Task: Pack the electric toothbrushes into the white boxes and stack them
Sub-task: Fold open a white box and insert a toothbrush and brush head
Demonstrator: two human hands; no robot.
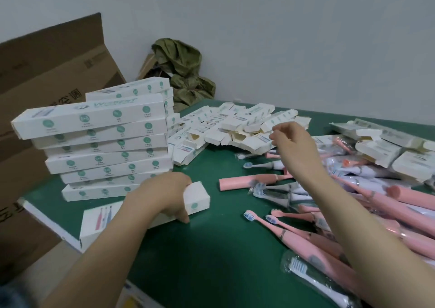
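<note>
My left hand (164,194) grips a closed white box (195,201) that lies on the green table (207,248), just in front of a tall stack of closed white boxes (101,142). My right hand (294,145) hovers with loosely curled fingers over a heap of open white boxes (237,128) and holds nothing that I can see. Several pink electric toothbrushes (306,244) lie to the right, under my right forearm. One pink handle (244,181) lies alone near the middle.
Brush heads in clear wrappers (313,281) lie at the front right. More open boxes (388,152) sit at the far right. Brown cardboard cartons (47,72) stand left of the table. A green bag (183,72) leans on the wall behind.
</note>
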